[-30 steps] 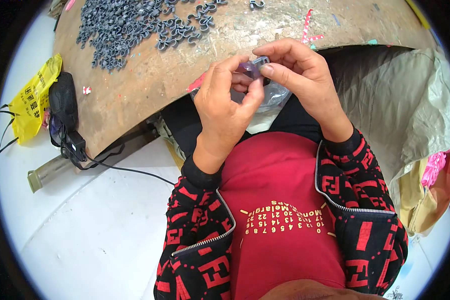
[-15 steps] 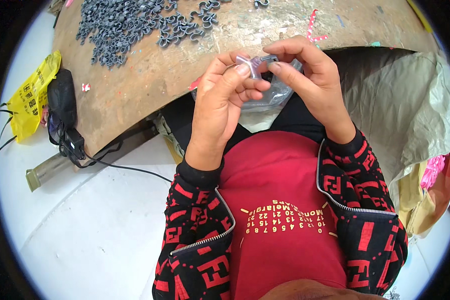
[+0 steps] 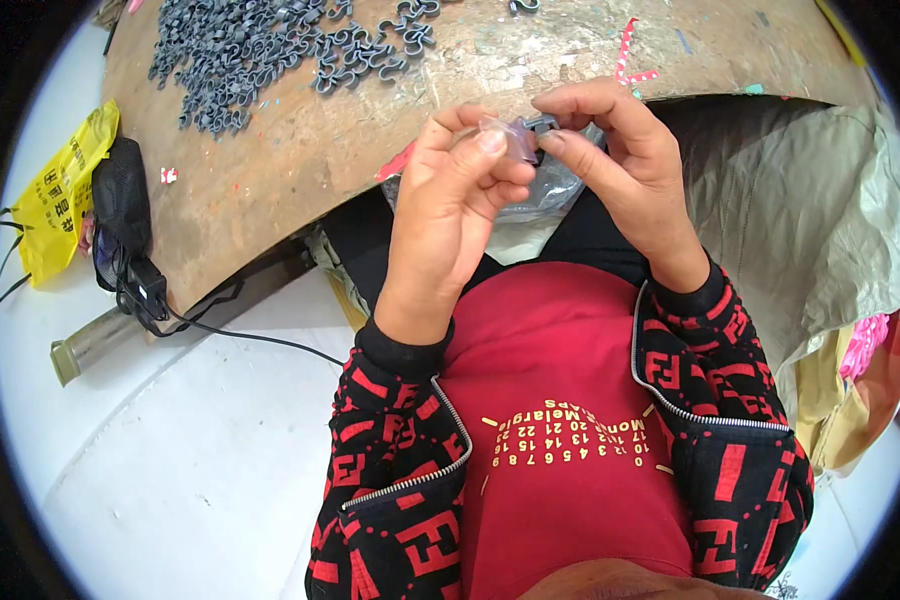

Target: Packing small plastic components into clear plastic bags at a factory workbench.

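Over the table's near edge, my left hand (image 3: 448,195) pinches a small clear plastic piece (image 3: 515,138) between thumb and fingers. My right hand (image 3: 625,160) grips a small dark grey clip (image 3: 541,123) with thumb and forefinger. The clip meets the plastic piece; whether it sits inside or only against it I cannot tell. Under both hands, a clear plastic bag (image 3: 555,195) lies by my lap, partly hidden by them. On the table (image 3: 270,190), a heap of grey curved clips (image 3: 235,60) spreads at the far left.
Red-and-white dotted strips (image 3: 625,55) lie on the tabletop. At left are a yellow bag (image 3: 65,190), a black pouch (image 3: 123,195) and a power adapter (image 3: 145,287) with its cable. A large pale sheet (image 3: 800,210) drapes at the right.
The clear plastic piece has turned slightly between my left fingers. More of the grey clip now shows at my right fingertips, and both hands have shifted only a little.
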The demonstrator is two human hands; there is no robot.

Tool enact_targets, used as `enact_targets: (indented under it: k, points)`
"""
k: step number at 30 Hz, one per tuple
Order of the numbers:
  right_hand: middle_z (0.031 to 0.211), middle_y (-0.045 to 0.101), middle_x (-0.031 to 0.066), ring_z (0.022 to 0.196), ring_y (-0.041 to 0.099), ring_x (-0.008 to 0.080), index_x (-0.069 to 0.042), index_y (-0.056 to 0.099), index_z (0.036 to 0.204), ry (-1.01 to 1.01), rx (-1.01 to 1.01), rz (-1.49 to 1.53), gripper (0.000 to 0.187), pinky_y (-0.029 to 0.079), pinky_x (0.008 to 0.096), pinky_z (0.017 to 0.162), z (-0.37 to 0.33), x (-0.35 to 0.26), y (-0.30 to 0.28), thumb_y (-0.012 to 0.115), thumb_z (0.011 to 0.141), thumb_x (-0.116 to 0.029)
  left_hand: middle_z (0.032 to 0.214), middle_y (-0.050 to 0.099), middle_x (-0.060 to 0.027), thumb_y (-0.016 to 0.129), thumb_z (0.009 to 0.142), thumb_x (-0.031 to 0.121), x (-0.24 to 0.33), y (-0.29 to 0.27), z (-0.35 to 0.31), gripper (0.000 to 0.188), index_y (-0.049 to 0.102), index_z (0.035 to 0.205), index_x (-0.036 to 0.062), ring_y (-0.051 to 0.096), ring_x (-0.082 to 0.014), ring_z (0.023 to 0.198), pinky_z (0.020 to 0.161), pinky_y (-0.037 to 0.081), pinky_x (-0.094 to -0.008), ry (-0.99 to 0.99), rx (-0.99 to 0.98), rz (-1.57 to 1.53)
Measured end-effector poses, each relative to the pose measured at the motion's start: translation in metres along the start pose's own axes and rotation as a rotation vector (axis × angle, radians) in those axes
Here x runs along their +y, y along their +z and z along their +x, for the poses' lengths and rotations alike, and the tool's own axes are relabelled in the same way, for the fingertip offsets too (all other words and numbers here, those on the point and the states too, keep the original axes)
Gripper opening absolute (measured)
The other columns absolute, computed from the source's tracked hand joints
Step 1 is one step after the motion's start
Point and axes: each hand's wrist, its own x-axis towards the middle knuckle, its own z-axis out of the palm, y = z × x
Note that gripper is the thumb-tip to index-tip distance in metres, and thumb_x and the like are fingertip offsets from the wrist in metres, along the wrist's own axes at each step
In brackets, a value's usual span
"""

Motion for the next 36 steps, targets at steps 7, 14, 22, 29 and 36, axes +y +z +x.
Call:
enact_targets:
  k: [7, 14, 22, 29, 36]
  points:
    - [0.097, 0.056, 0.0022, 0.088, 0.05, 0.0094, 0.0, 0.059, 0.109, 0.053, 0.055, 0.119, 0.026, 0.04, 0.0219, 0.079, 0.002, -0.005, 0.0, 0.061, 0.083, 0.004, 0.093, 0.063, -0.0094, 0.06, 0.087, 0.001, -0.008, 0.021, -0.005, 0.032, 0.049, 0.117, -0.0011, 0.065, -0.0171, 0.083, 0.072, 0.054, -0.0277, 0.238, 0.037, 0.47]
    - [0.097, 0.057, 0.0029, 0.087, 0.051, 0.0101, 0.001, 0.059, 0.109, -0.051, -0.003, -0.059, 0.027, 0.041, 0.0224, 0.078, 0.0, -0.01, 0.004, 0.062, 0.082, 0.004, 0.085, 0.064, -0.0133, 0.064, 0.082, 0.001, -0.002, 0.012, -0.007, 0.019, 0.06, 0.1, 0.001, 0.066, -0.0239, 0.075, 0.064, 0.051, -0.0302, 0.746, 0.042, 1.483]
    - [0.099, 0.057, 0.0026, 0.086, 0.051, 0.0092, 0.001, 0.059, 0.109, 0.013, 0.06, 0.088, 0.027, 0.041, 0.0218, 0.078, 0.0, -0.019, -0.005, 0.062, 0.083, 0.004, 0.083, 0.068, -0.0102, 0.059, 0.089, 0.008, 0.001, 0.018, -0.016, 0.013, 0.059, 0.099, -0.0006, 0.062, -0.0131, 0.063, 0.058, 0.049, -0.0242, 0.315, 0.041, 0.925]
    - [0.095, 0.055, 0.0017, 0.087, 0.051, 0.0083, 0.001, 0.058, 0.109, 0.068, 0.014, 0.245, 0.026, 0.04, 0.0206, 0.078, -0.008, -0.022, -0.003, 0.061, 0.083, 0.004, 0.083, 0.068, -0.0099, 0.056, 0.092, 0.011, 0.005, 0.014, -0.016, 0.015, 0.058, 0.102, -0.0006, 0.059, -0.0073, 0.063, 0.056, 0.045, -0.0183, 0.189, -0.011, 0.653]
    - [0.089, 0.062, 0.0052, 0.081, 0.06, 0.0118, 0.001, 0.061, 0.103, -0.061, 0.012, 0.068, 0.02, 0.048, 0.0244, 0.074, -0.005, -0.016, -0.001, 0.063, 0.084, -0.002, 0.083, 0.068, -0.0094, 0.055, 0.094, 0.013, -0.001, 0.01, -0.014, 0.017, 0.056, 0.106, 0.0001, 0.059, -0.0073, 0.062, 0.056, 0.045, -0.0187, 0.226, -0.069, 0.646]
